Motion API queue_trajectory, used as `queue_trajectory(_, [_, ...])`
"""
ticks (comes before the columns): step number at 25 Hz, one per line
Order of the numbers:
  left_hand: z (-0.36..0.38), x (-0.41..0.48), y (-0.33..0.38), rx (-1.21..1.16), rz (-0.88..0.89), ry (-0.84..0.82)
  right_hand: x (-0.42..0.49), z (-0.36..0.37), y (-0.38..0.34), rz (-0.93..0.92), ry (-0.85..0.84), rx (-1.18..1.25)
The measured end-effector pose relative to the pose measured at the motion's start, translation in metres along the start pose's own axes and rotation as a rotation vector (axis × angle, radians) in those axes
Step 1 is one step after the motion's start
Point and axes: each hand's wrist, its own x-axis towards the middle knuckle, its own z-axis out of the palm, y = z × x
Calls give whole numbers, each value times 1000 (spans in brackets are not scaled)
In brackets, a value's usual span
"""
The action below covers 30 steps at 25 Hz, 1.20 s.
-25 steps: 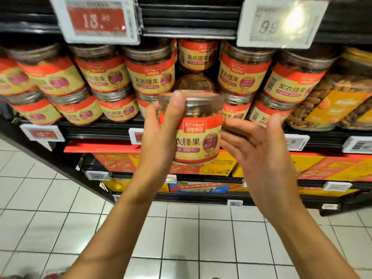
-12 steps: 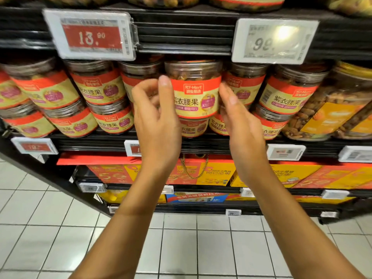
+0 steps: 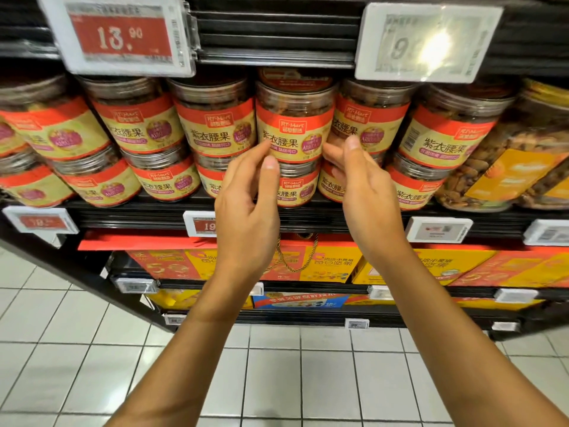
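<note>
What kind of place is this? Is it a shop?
Most likely a supermarket aisle: rows of identical nut jars stacked on a black shelf, price tags clipped to the shelf edges, and boxed goods on the shelf below.

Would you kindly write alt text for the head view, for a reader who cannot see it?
A person's left hand and right hand flank a red-and-yellow labelled jar in the top row of identical stacked jars on a shop shelf, fingertips at its lower edge. A price tag reading 13.90 hangs above.
</note>
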Motion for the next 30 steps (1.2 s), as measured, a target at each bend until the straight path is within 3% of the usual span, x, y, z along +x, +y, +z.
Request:
queue_trajectory(5, [-6,-8,17,54,-100,53,-11,-10,-4,82,30,-67])
queue_trajectory(8, [-28,-22,52,12,-248,103,-25,-18,-36,113,-38,-68])
queue_trajectory(15, [-121,-126,145,-118,-472,332,-107,36,-110,132,-557,-89])
queue_trajectory(20, [-224,-238,197,-115,-518,818,-201,135,-162,197,-1014,128])
queue_trajectory(25, [-319,-329,221,-154,-485,1202,-305,240,-199,226,-1330,218])
queue_trajectory(28, [-392,-376,224,-167,-494,1297,-370,312,-217,213,-1465,254])
queue_trajectory(30, [-445,-402,226,-178,-529,1300,-406,359,-223,242,-1463,248])
